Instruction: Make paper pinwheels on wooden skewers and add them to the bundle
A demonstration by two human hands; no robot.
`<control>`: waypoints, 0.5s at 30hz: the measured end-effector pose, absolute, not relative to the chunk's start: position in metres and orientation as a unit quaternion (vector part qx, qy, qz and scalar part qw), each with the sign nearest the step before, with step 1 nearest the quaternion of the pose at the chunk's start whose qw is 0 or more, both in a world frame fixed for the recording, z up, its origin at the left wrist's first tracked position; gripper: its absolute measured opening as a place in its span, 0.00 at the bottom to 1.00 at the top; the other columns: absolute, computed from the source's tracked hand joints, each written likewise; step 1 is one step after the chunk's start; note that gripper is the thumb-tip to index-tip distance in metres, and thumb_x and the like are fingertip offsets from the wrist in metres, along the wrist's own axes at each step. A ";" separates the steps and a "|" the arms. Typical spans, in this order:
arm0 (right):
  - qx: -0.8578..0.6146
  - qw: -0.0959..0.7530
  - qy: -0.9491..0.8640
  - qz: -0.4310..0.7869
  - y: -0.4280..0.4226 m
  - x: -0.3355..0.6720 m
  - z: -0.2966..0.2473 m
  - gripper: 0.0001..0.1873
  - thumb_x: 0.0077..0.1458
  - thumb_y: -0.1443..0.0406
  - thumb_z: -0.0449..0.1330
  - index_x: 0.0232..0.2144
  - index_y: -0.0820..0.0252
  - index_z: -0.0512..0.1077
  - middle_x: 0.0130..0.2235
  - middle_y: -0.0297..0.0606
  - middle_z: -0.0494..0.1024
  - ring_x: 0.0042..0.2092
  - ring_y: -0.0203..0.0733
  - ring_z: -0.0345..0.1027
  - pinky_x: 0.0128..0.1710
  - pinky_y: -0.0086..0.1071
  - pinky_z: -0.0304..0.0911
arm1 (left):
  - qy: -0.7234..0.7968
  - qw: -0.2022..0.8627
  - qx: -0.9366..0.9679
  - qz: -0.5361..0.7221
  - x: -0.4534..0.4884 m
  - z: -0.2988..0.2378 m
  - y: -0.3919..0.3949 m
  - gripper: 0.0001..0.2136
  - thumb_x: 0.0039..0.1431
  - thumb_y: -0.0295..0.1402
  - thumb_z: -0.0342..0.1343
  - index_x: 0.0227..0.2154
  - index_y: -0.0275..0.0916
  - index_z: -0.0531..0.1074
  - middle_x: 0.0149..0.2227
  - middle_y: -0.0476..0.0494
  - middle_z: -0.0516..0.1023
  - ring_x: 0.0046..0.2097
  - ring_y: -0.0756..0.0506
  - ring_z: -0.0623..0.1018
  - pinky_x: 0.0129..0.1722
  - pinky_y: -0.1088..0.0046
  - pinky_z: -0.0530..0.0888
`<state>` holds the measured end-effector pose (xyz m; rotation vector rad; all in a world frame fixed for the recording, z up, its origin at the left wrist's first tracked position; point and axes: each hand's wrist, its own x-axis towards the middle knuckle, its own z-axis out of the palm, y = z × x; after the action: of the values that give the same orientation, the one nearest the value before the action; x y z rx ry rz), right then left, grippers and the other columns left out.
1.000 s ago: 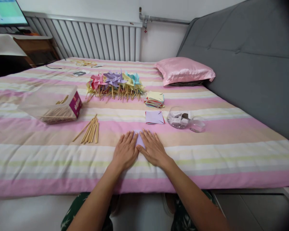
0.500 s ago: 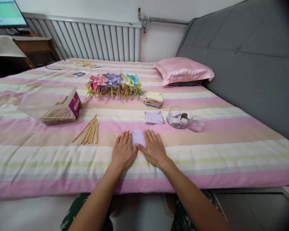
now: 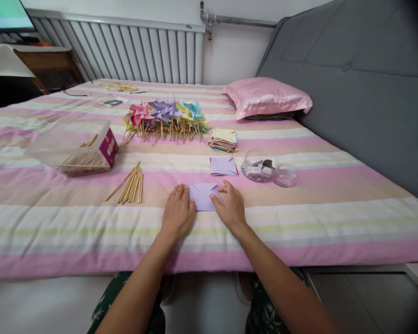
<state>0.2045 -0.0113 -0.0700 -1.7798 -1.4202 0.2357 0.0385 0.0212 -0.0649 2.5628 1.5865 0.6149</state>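
A square of purple paper (image 3: 204,195), with slits running in from its corners, lies flat on the striped bedspread in front of me. My left hand (image 3: 178,211) rests flat at its left edge, fingers stretched out and thumb touching the paper. At the right edge, my right hand (image 3: 230,204) has curled fingers, the thumb over the paper and the index finger near the upper right corner. Just beyond lies a small stack of slit squares (image 3: 223,166), purple on top. A thicker stack of coloured squares (image 3: 223,140) sits farther back.
Loose wooden sticks (image 3: 130,185) lie to the left, beside a clear plastic box (image 3: 69,160) holding more sticks. Paper pinwheels (image 3: 165,116) are bunched behind. To the right stand a clear bowl (image 3: 257,167) with small items and a smaller clear dish (image 3: 284,176). A pink pillow (image 3: 267,98) lies farther back.
My right hand has lifted from lying flat on the paper and shifted right, its fingers now curled at the edge. My left hand has slid slightly left, uncovering more paper.
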 end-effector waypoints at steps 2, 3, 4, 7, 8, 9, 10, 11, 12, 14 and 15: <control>-0.708 0.419 -0.558 0.108 -0.011 0.205 -0.070 0.29 0.51 0.60 0.57 0.54 0.66 0.60 0.42 0.44 0.76 0.46 0.48 0.66 0.54 0.45 0.54 | 0.514 0.041 0.829 0.218 0.038 -0.063 0.022 0.20 0.60 0.33 0.41 0.52 0.29 0.65 0.58 0.30 0.65 0.61 0.37 0.62 0.60 0.55 0.59; -0.710 0.421 -0.553 0.113 -0.012 0.205 -0.070 0.29 0.51 0.61 0.57 0.54 0.66 0.60 0.42 0.44 0.76 0.46 0.48 0.66 0.53 0.44 0.55 | 0.515 0.048 0.826 0.227 0.038 -0.062 0.022 0.19 0.60 0.33 0.41 0.51 0.30 0.66 0.57 0.31 0.65 0.60 0.38 0.62 0.60 0.55 0.59; -0.713 0.422 -0.548 0.113 -0.012 0.206 -0.070 0.29 0.51 0.61 0.57 0.54 0.66 0.60 0.43 0.44 0.76 0.47 0.48 0.66 0.53 0.44 0.55 | 0.516 0.057 0.822 0.234 0.038 -0.061 0.022 0.19 0.60 0.33 0.41 0.50 0.31 0.67 0.57 0.32 0.66 0.60 0.38 0.63 0.60 0.56 0.59; -0.732 0.409 -0.538 0.087 -0.012 0.205 -0.071 0.29 0.50 0.60 0.58 0.53 0.65 0.60 0.47 0.47 0.74 0.51 0.51 0.63 0.53 0.46 0.54 | 0.523 0.090 0.808 0.256 0.038 -0.058 0.022 0.18 0.61 0.37 0.42 0.47 0.31 0.69 0.55 0.31 0.68 0.58 0.38 0.65 0.59 0.57 0.60; -0.736 0.401 -0.540 0.077 -0.012 0.205 -0.072 0.29 0.50 0.59 0.58 0.53 0.65 0.60 0.48 0.48 0.74 0.52 0.51 0.62 0.54 0.47 0.54 | 0.524 0.100 0.803 0.264 0.038 -0.058 0.023 0.19 0.61 0.38 0.43 0.46 0.31 0.70 0.55 0.30 0.68 0.58 0.38 0.66 0.59 0.57 0.61; -0.738 0.391 -0.545 0.070 -0.012 0.204 -0.072 0.29 0.50 0.59 0.59 0.53 0.66 0.61 0.48 0.49 0.74 0.53 0.52 0.62 0.54 0.47 0.53 | 0.523 0.108 0.800 0.272 0.038 -0.058 0.023 0.19 0.60 0.40 0.45 0.45 0.31 0.71 0.54 0.30 0.68 0.58 0.37 0.66 0.58 0.57 0.62; -0.739 0.383 -0.550 0.067 -0.012 0.204 -0.072 0.29 0.50 0.59 0.59 0.53 0.66 0.61 0.48 0.49 0.74 0.53 0.52 0.61 0.55 0.47 0.53 | 0.521 0.114 0.798 0.280 0.038 -0.058 0.024 0.19 0.59 0.42 0.47 0.43 0.31 0.71 0.53 0.29 0.69 0.57 0.37 0.66 0.57 0.57 0.62; -0.739 0.377 -0.554 0.067 -0.012 0.203 -0.072 0.29 0.50 0.59 0.59 0.53 0.67 0.61 0.48 0.50 0.74 0.53 0.52 0.62 0.55 0.47 0.53 | 0.519 0.117 0.797 0.287 0.038 -0.059 0.024 0.19 0.57 0.43 0.50 0.42 0.32 0.72 0.53 0.29 0.69 0.57 0.36 0.66 0.56 0.57 0.63; -0.739 0.375 -0.556 0.068 -0.012 0.203 -0.072 0.29 0.50 0.59 0.59 0.53 0.68 0.61 0.48 0.50 0.74 0.53 0.52 0.62 0.55 0.47 0.52 | 0.517 0.118 0.796 0.293 0.038 -0.060 0.025 0.19 0.54 0.44 0.53 0.41 0.32 0.72 0.52 0.29 0.70 0.57 0.35 0.67 0.56 0.57 0.64; -0.736 0.378 -0.557 0.073 -0.012 0.202 -0.072 0.29 0.50 0.60 0.59 0.52 0.68 0.61 0.48 0.49 0.74 0.53 0.51 0.63 0.55 0.47 0.52 | 0.516 0.127 0.790 0.307 0.039 -0.062 0.027 0.18 0.49 0.43 0.58 0.38 0.34 0.73 0.50 0.30 0.72 0.55 0.35 0.68 0.54 0.58 0.65; -0.734 0.383 -0.556 0.077 -0.012 0.202 -0.072 0.29 0.50 0.60 0.59 0.52 0.67 0.61 0.48 0.49 0.75 0.53 0.51 0.63 0.55 0.47 0.52 | 0.516 0.139 0.784 0.316 0.039 -0.062 0.028 0.16 0.47 0.41 0.60 0.35 0.34 0.74 0.48 0.31 0.73 0.54 0.35 0.69 0.53 0.58 0.65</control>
<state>0.2023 -0.0116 -0.0717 -1.8706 -1.4187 0.1951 0.0389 0.0279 -0.0623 2.2657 1.4928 0.9142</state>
